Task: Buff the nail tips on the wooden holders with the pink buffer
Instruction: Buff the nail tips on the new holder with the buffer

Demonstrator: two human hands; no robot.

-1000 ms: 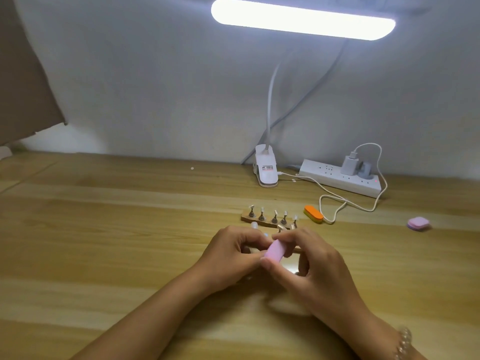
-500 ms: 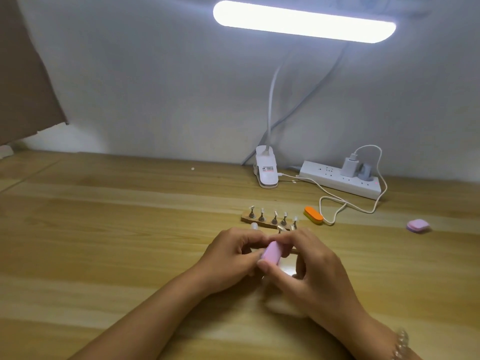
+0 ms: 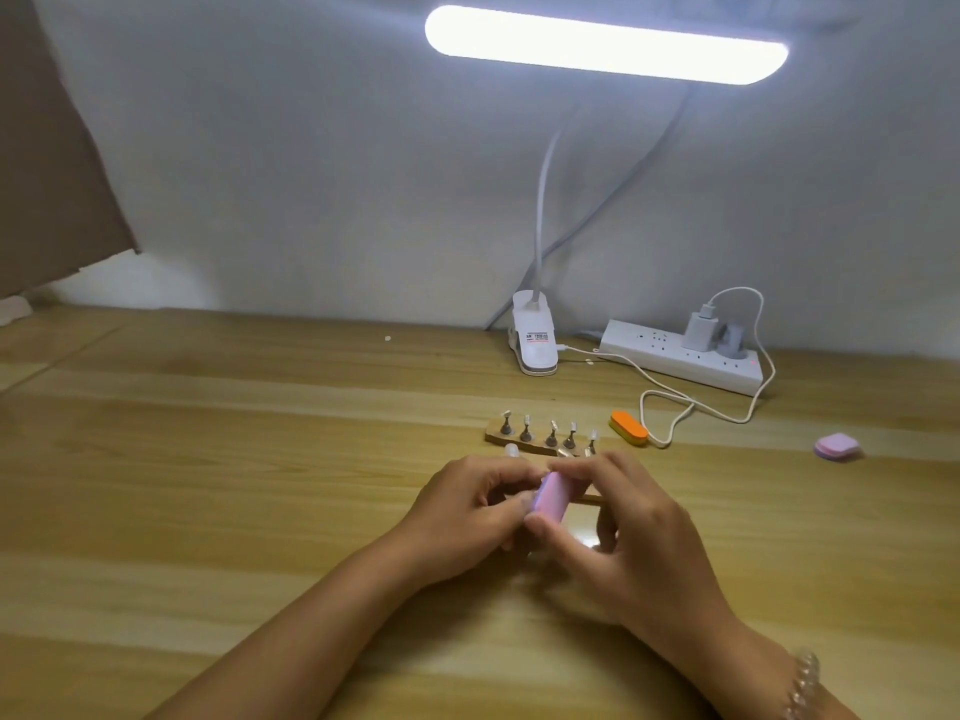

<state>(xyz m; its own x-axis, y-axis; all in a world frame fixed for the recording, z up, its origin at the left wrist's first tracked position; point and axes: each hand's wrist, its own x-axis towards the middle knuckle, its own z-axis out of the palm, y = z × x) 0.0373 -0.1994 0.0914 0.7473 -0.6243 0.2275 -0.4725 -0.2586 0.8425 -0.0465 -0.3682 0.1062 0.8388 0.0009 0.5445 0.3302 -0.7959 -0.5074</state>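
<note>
Both hands met low at the middle of the wooden surface (image 3: 260, 511), forearms coming in from the bottom edge. The right hand (image 3: 639, 543) gripped the pink buffer (image 3: 550, 498), with the thumb at its near end and the fingers curved over its far end, so the block stood tilted between the 2 hands. The left hand (image 3: 478, 506) had its fingers curled in, thumb and forefinger drawn together right against the buffer's side. Anything pinched there was hidden behind the block, so I could not tell whether that hand held something. A thin strip of wood (image 3: 589, 498) showed between the buffer and the right fingers.

Just beyond the knuckles lay a wooden holder (image 3: 496, 438) carrying a row of 5 small metal stands (image 3: 525, 436), each topped with a pale nail tip (image 3: 554, 424). A small pale rounded piece (image 3: 511, 450) sat on the surface by the holder's left end. To the holder's right, near but apart, lay an orange buffer (image 3: 628, 427), and well off to the right a lilac-pink block (image 3: 836, 447).

Along the wall stood a white lamp clip (image 3: 535, 345), whose neck rose to a lit lamp bar (image 3: 602, 46). Beside it lay a white power strip (image 3: 680, 363) with 2 plugs in it. A white cable (image 3: 670, 407) looped from the strip across the surface toward the orange buffer. A beaded bracelet (image 3: 805, 683) circled the right wrist.
</note>
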